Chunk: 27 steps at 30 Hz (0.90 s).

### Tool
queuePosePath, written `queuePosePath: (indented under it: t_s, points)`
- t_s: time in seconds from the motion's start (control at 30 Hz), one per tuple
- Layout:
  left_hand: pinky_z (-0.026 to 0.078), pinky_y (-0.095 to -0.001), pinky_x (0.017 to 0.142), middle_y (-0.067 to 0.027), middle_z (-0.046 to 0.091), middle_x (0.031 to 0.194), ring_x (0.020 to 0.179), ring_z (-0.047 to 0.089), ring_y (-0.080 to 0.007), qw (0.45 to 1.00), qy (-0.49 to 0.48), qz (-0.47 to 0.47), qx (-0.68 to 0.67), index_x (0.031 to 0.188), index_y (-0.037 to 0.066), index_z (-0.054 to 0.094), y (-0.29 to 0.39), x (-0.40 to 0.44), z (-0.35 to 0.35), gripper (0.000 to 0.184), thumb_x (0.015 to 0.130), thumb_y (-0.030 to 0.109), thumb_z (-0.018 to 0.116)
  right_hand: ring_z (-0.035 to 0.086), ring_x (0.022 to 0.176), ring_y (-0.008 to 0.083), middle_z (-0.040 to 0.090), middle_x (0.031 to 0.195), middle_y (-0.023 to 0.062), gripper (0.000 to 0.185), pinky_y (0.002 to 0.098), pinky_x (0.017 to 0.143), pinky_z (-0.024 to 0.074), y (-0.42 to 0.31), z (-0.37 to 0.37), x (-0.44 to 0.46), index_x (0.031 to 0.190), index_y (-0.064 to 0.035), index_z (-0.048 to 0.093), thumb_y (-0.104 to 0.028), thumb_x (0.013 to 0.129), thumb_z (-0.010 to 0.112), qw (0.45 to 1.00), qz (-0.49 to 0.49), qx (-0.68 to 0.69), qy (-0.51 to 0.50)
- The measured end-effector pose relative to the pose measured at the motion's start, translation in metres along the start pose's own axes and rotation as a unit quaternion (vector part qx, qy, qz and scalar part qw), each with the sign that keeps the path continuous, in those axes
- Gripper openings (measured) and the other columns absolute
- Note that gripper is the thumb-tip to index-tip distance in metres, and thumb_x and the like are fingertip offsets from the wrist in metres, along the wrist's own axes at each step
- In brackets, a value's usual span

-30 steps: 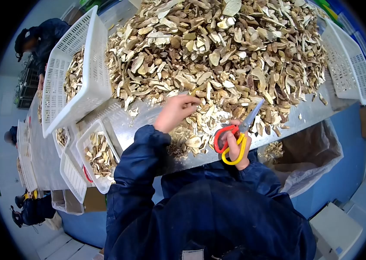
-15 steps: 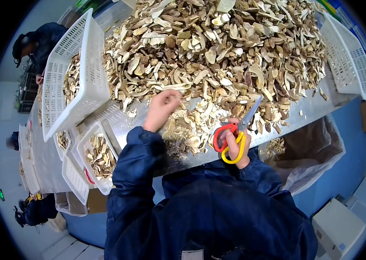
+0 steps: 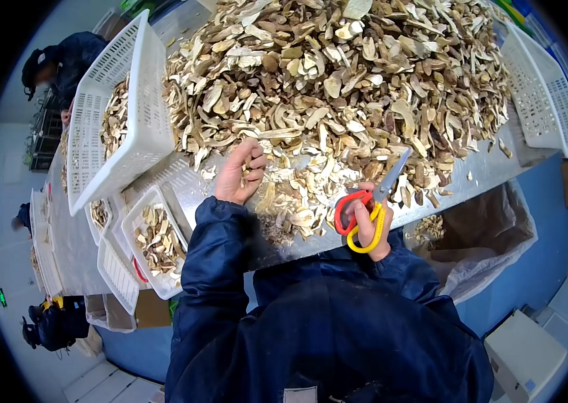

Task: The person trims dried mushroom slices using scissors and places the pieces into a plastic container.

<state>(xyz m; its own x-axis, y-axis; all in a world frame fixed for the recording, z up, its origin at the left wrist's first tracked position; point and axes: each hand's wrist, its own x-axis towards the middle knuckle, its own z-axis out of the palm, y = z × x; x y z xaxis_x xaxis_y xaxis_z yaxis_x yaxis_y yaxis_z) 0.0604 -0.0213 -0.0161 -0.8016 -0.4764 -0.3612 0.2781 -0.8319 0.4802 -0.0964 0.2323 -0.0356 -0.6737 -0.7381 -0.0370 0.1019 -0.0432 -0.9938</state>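
My right hand grips a pair of scissors with one red and one yellow handle loop. Their blades point up and away, close together, at the near edge of the mushroom pile. My left hand is turned partly palm up with its fingers curled in. Whatever lies inside them, if anything, is too small to make out. Beyond both hands rises a large heap of dried mushroom slices. Between the hands, paler small slices and crumbs are spread on the metal table.
A tall white slotted basket with slices stands at left, near a white tray of slices. Another white basket is at right. Below the table's right edge sits a lined bin. Co-workers are at the far left.
My left hand has drawn back slightly left from the pile's edge and turned its palm upward, fingers curled. My right hand and the scissors have barely moved.
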Motion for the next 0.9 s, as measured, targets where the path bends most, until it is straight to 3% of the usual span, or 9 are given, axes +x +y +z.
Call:
queuePosePath:
  t_s: [0.07, 0.1, 0.17, 0.2, 0.3, 0.43, 0.53, 0.73, 0.9]
  points:
    - [0.037, -0.0195, 0.047, 0.0001, 0.055, 0.076, 0.061, 0.048, -0.0118, 0.968, 0.064, 0.025, 0.243, 0.097, 0.006, 0.058, 0.002, 0.004, 0.008, 0.01, 0.09, 0.012, 0.059, 0.057, 0.063, 0.0103, 0.061, 0.075, 0.0073, 0.036, 0.0221, 0.058, 0.0449, -0.001, 0.0, 0.0, 0.122, 0.0038, 0.046, -0.01, 0.089, 0.054, 1.0, 0.002, 0.0, 0.0]
    - [0.04, -0.0226, 0.051, -0.0024, 0.057, 0.077, 0.063, 0.051, -0.0143, 0.894, 0.086, 0.097, 0.428, 0.097, 0.006, 0.058, 0.0, 0.004, 0.02, 0.011, 0.088, 0.011, 0.06, 0.057, 0.063, 0.0103, 0.061, 0.075, 0.0073, 0.036, 0.0221, 0.058, 0.0448, 0.0, 0.001, -0.001, 0.122, 0.0038, 0.046, -0.01, 0.089, 0.054, 1.0, 0.002, 0.003, 0.001]
    - [0.046, -0.0287, 0.057, -0.0073, 0.06, 0.079, 0.068, 0.057, -0.0193, 0.631, 0.118, 0.223, 0.734, 0.096, 0.005, 0.06, -0.009, 0.007, 0.038, 0.013, 0.084, 0.01, 0.062, 0.057, 0.064, 0.0104, 0.061, 0.075, 0.0074, 0.036, 0.0221, 0.059, 0.0447, 0.001, 0.001, 0.0, 0.122, 0.0039, 0.046, -0.009, 0.09, 0.054, 1.0, -0.003, 0.006, 0.002]
    - [0.049, -0.0371, 0.07, -0.0127, 0.061, 0.09, 0.079, 0.062, -0.0286, 0.544, 0.092, 0.328, 0.767, 0.096, 0.006, 0.061, -0.012, 0.014, 0.034, 0.017, 0.079, 0.008, 0.063, 0.057, 0.064, 0.0104, 0.062, 0.075, 0.0075, 0.036, 0.0221, 0.059, 0.0447, 0.002, 0.001, 0.0, 0.122, 0.004, 0.046, -0.009, 0.09, 0.053, 1.0, -0.007, 0.006, 0.001]
    - [0.049, -0.0412, 0.072, -0.0132, 0.061, 0.094, 0.084, 0.061, -0.0342, 0.483, 0.117, 0.297, 0.816, 0.095, 0.006, 0.06, -0.017, 0.022, 0.026, 0.016, 0.08, 0.008, 0.062, 0.057, 0.065, 0.0105, 0.062, 0.075, 0.0075, 0.036, 0.022, 0.059, 0.0445, 0.004, 0.0, 0.0, 0.122, 0.004, 0.046, -0.008, 0.089, 0.053, 1.0, -0.012, 0.006, 0.001]
    - [0.048, -0.0405, 0.074, -0.0129, 0.06, 0.097, 0.086, 0.06, -0.036, 0.485, 0.118, 0.276, 0.821, 0.094, 0.004, 0.058, -0.018, 0.021, 0.025, 0.015, 0.079, 0.004, 0.061, 0.057, 0.06, 0.0098, 0.061, 0.07, 0.0052, 0.031, 0.0237, 0.056, 0.0461, 0.003, 0.003, 0.0, 0.115, 0.0036, 0.052, -0.007, 0.086, 0.055, 0.999, -0.023, 0.026, 0.03]
    - [0.048, -0.0379, 0.074, -0.0131, 0.061, 0.096, 0.086, 0.06, -0.0351, 0.513, 0.069, 0.371, 0.771, 0.094, 0.004, 0.056, -0.022, 0.009, 0.033, 0.017, 0.078, 0.003, 0.062, 0.057, 0.06, 0.01, 0.061, 0.071, 0.0052, 0.032, 0.0237, 0.056, 0.0462, 0.002, 0.002, 0.001, 0.115, 0.0037, 0.052, -0.007, 0.086, 0.055, 0.999, -0.029, 0.018, 0.026]
    - [0.048, -0.0353, 0.07, -0.0131, 0.062, 0.088, 0.081, 0.061, -0.0321, 0.562, 0.092, 0.325, 0.755, 0.092, 0.003, 0.057, -0.028, -0.025, 0.063, 0.017, 0.078, 0.002, 0.065, 0.058, 0.057, 0.0104, 0.062, 0.071, 0.005, 0.031, 0.024, 0.055, 0.0465, -0.004, 0.004, 0.003, 0.116, 0.0034, 0.052, -0.006, 0.087, 0.054, 0.999, -0.035, -0.016, 0.013]
    - [0.049, -0.0342, 0.068, -0.0146, 0.061, 0.084, 0.077, 0.061, -0.0316, 0.581, 0.101, 0.382, 0.711, 0.089, 0.0, 0.058, -0.028, -0.048, 0.088, 0.014, 0.077, -0.001, 0.065, 0.058, 0.059, 0.0143, 0.057, 0.071, 0.0041, 0.034, 0.028, 0.057, 0.0476, -0.066, 0.007, -0.007, 0.118, -0.0002, 0.051, -0.016, 0.09, 0.06, 0.984, 0.081, -0.089, -0.131]
